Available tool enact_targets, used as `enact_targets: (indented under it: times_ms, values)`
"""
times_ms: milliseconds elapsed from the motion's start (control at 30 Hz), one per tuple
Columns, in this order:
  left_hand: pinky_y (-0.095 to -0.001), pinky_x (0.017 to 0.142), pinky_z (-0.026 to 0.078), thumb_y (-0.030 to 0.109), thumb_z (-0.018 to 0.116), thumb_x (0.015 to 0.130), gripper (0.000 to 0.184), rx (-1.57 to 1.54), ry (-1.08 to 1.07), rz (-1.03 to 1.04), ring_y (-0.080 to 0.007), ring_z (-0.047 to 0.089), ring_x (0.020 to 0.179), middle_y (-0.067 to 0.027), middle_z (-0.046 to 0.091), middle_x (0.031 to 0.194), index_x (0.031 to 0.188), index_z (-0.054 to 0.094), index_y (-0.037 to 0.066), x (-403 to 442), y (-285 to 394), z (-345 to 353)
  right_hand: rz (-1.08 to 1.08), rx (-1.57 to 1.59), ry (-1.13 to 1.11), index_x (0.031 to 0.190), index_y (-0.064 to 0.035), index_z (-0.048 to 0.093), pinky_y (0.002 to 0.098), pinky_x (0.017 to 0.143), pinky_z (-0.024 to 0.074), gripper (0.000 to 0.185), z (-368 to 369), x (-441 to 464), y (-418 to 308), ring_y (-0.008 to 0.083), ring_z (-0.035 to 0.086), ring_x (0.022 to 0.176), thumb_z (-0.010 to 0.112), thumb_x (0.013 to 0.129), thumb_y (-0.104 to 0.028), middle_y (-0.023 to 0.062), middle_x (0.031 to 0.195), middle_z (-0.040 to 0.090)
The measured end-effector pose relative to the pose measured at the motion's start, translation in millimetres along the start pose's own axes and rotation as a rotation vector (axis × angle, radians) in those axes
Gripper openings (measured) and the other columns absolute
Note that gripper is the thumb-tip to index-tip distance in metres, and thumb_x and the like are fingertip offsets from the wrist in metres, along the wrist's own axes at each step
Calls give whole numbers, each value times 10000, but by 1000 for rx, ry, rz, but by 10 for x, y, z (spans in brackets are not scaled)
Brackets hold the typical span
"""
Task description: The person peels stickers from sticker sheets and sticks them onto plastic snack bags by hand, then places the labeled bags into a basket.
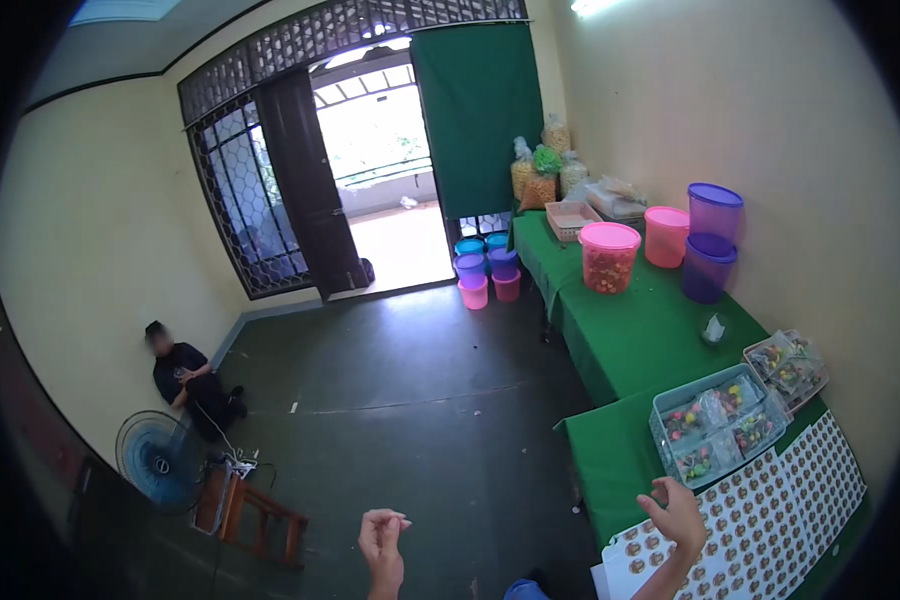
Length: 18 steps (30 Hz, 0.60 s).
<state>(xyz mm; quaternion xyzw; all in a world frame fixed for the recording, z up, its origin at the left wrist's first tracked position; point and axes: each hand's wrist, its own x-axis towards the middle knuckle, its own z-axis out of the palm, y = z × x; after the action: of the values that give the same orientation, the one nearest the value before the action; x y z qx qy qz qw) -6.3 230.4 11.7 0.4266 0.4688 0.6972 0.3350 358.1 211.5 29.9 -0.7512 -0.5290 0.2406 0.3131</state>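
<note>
My left hand [382,540] is raised over the dark floor. Its fingers curl in toward the thumb, and whether anything small is between them I cannot make out. My right hand [674,512] hovers by the sheets of round printed stickers [760,515], thumb and fingers apart, with nothing in it. Just beyond it stands a light blue basket [656,425] of clear packets with colourful contents. A second basket [820,385] of similar packets sits behind, near the wall.
A green-covered table [610,350] runs along the right wall, bearing a pink-lidded tub [610,262], purple tubs [708,270] and snack bags [540,188]. Stacked buckets [473,292] stand near the open doorway. A fan [160,465], a wooden stool [260,515] and a seated person [185,375] are left.
</note>
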Motion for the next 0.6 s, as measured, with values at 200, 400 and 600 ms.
enact_targets:
  times_ms: [200,400,600]
  values:
    - [-251,677,434,72,471,823,40,-65,-111,83,-110,507,689,-55,501,767,818,478,34,426,-172,660,-177,-351,527,1026,-3,477,385,888,331,468,460,1022,560,291,470,993,628,684,-284,159,1006,516]
    - [-251,681,450,41,472,823,46,-94,-314,-157,-110,519,706,-68,525,798,855,483,10,507,-699,1203,291,-468,545,900,-33,482,416,713,410,324,773,1461,868,303,544,806,588,658,-221,143,867,538]
    - [-241,727,427,36,498,815,90,-168,-815,-275,-118,512,777,-71,506,847,893,473,-2,747,-1045,2222,195,-558,607,864,-39,488,395,605,434,294,804,1421,887,288,552,724,586,654,-220,130,768,545]
